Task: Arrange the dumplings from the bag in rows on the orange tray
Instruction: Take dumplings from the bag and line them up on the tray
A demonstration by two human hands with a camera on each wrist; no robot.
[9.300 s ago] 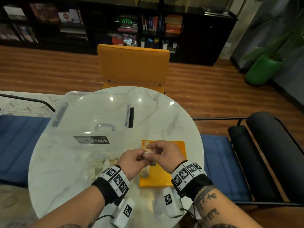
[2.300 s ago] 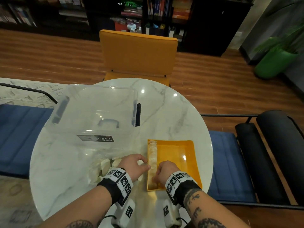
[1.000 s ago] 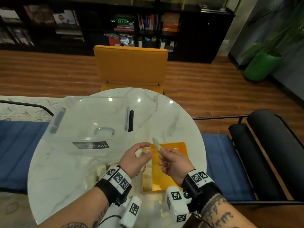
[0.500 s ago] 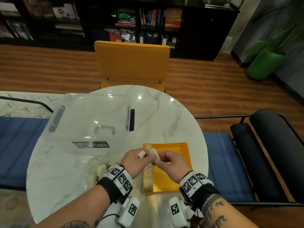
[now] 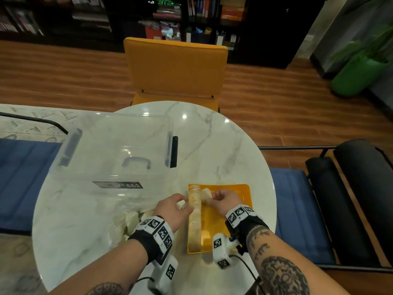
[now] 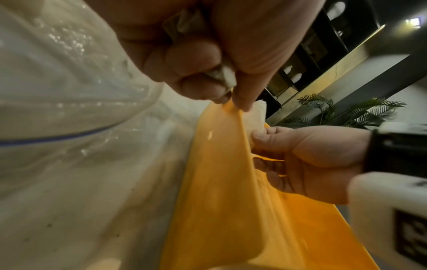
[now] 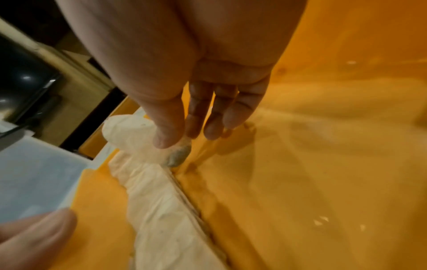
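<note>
Over the orange tray (image 5: 225, 222), right hand (image 5: 225, 199) pinching 1 dumpling (image 5: 205, 193) beside the row (image 5: 195, 218), left hand (image 5: 173, 211) curled around another dumpling (image 5: 181, 204) mostly hidden by fingers, bag (image 5: 127, 220) partly hidden behind the left wrist.

1 orange tray (image 5: 228, 218), 2 hands, 1 clear box (image 5: 110, 150), 1 chair (image 5: 175, 67)

Right hand (image 5: 225, 199) lowered dumpling (image 5: 205, 193) from mid-air to far end of tray (image 5: 236, 220) beside row
</note>
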